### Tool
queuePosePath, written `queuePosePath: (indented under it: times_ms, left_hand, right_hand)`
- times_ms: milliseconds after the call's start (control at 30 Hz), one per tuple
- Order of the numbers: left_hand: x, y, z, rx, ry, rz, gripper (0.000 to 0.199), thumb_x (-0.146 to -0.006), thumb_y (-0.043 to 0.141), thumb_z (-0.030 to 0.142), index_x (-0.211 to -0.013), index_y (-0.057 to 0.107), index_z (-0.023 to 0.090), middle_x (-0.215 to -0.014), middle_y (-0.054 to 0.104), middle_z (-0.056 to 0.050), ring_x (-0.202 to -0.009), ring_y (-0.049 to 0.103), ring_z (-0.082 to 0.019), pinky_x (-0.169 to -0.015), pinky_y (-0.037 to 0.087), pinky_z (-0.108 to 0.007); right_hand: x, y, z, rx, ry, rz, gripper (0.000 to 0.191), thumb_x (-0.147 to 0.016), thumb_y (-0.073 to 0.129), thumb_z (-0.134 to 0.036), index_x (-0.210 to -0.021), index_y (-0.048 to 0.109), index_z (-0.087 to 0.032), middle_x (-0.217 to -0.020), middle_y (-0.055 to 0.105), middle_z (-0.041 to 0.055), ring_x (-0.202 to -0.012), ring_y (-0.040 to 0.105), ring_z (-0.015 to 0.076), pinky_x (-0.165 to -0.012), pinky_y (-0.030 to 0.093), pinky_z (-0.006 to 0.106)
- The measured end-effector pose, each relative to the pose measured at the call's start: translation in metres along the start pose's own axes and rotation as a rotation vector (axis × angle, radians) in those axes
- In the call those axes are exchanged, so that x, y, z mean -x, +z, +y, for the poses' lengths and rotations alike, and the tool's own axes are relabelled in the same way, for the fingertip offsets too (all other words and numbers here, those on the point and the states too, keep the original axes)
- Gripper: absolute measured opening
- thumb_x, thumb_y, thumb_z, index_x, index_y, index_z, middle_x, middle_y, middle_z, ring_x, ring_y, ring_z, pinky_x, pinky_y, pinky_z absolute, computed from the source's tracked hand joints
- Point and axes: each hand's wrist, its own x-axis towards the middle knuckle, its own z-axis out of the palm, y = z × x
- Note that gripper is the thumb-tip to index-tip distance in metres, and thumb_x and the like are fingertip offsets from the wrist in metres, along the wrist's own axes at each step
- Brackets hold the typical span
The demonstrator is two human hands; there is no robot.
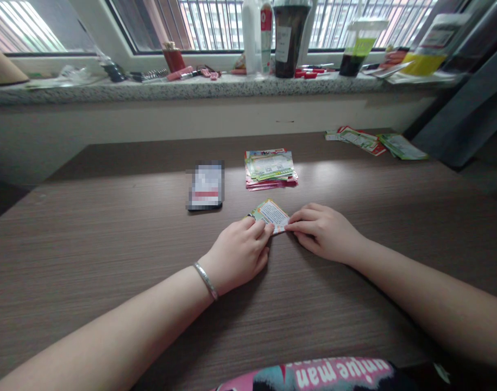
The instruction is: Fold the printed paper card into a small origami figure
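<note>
On the brown table [150, 255] lies a printed paper piece [273, 213], green and orange with a white text block. My left hand [242, 252], with a silver bangle at the wrist, has its curled fingers on the paper's left and near part. My right hand [324, 231] pinches the paper's right corner between thumb and fingers. Just beyond the paper is a pile of printed papers [270, 165], green on top and red below. A phone-like item [207, 185], its face pixelated, lies left of the pile.
More printed papers [362, 141] lie spread at the table's back right. Behind the table, a stone windowsill [215, 89] holds a dark cup [291, 41], a green-and-black cup [356, 49], a yellow container [429, 54], a red lighter [172, 58] and small items.
</note>
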Motion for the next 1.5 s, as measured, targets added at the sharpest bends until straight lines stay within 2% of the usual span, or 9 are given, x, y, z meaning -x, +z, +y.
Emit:
queuePosePath:
  times_ms: [233, 533, 833, 1133, 1267, 1367, 1500]
  left_hand:
    - [0.0, -0.001, 0.001, -0.029, 0.019, 0.012, 0.038, -0.093, 0.037, 0.027, -0.125, 0.053, 0.012, -0.102, 0.059, -0.009, -0.089, 0.052, -0.024, -0.081, 0.047, -0.038]
    - [0.0, -0.001, 0.001, -0.019, 0.028, 0.022, 0.038, -0.093, 0.038, 0.026, -0.124, 0.053, 0.011, -0.102, 0.059, -0.01, -0.089, 0.052, -0.024, -0.08, 0.047, -0.038]
    - [0.006, -0.003, -0.003, 0.037, 0.064, 0.02, 0.039, -0.092, 0.041, 0.026, -0.129, 0.05, 0.017, -0.105, 0.056, -0.011, -0.093, 0.05, -0.025, -0.086, 0.046, -0.04]
    - [0.006, -0.009, -0.003, 0.08, -0.005, 0.005, 0.038, -0.093, 0.04, 0.027, -0.128, 0.051, 0.023, -0.107, 0.055, -0.01, -0.095, 0.05, -0.024, -0.086, 0.046, -0.041]
    - [0.008, -0.014, -0.009, 0.091, 0.019, -0.019, 0.041, -0.091, 0.042, 0.023, -0.131, 0.049, 0.026, -0.111, 0.056, -0.009, -0.099, 0.052, -0.024, -0.088, 0.047, -0.041]
    - [0.01, -0.017, -0.018, 0.119, 0.056, -0.045, 0.047, -0.084, 0.047, 0.015, -0.129, 0.051, 0.027, -0.113, 0.056, -0.008, -0.105, 0.052, -0.024, -0.093, 0.046, -0.04]
    - [0.012, -0.019, -0.028, 0.135, 0.101, -0.07, 0.053, -0.079, 0.051, 0.012, -0.13, 0.052, 0.029, -0.118, 0.056, -0.008, -0.108, 0.052, -0.024, -0.095, 0.046, -0.04]
  right_hand:
    - [-0.003, 0.003, -0.001, 0.021, -0.082, 0.004, 0.029, -0.089, 0.05, -0.022, -0.111, 0.069, -0.023, -0.105, 0.067, 0.0073, -0.092, 0.056, 0.0206, -0.083, 0.048, 0.036]
    - [-0.005, 0.002, -0.001, 0.056, -0.106, -0.031, 0.032, -0.089, 0.05, -0.024, -0.116, 0.066, -0.029, -0.105, 0.065, 0.0077, -0.092, 0.055, 0.0211, -0.081, 0.047, 0.037]
    - [-0.005, 0.003, -0.001, 0.064, -0.092, -0.025, 0.031, -0.088, 0.052, -0.023, -0.113, 0.068, -0.028, -0.108, 0.065, 0.008, -0.094, 0.055, 0.0216, -0.082, 0.046, 0.037]
    - [-0.005, 0.002, -0.001, 0.074, -0.085, -0.034, 0.03, -0.088, 0.051, -0.022, -0.111, 0.069, -0.029, -0.108, 0.065, 0.0068, -0.094, 0.055, 0.0217, -0.082, 0.046, 0.037]
    - [-0.005, 0.001, -0.002, 0.064, -0.077, -0.035, 0.03, -0.088, 0.052, -0.021, -0.111, 0.069, -0.029, -0.109, 0.065, 0.0068, -0.095, 0.055, 0.0217, -0.082, 0.046, 0.037]
    - [-0.004, 0.001, -0.002, 0.062, -0.072, -0.032, 0.032, -0.087, 0.052, -0.019, -0.113, 0.068, -0.029, -0.109, 0.065, 0.0068, -0.095, 0.055, 0.0214, -0.083, 0.045, 0.036]
    - [-0.004, 0.002, -0.002, 0.064, -0.064, -0.044, 0.033, -0.087, 0.051, -0.019, -0.114, 0.067, -0.029, -0.11, 0.065, 0.0062, -0.096, 0.055, 0.0215, -0.083, 0.046, 0.036]
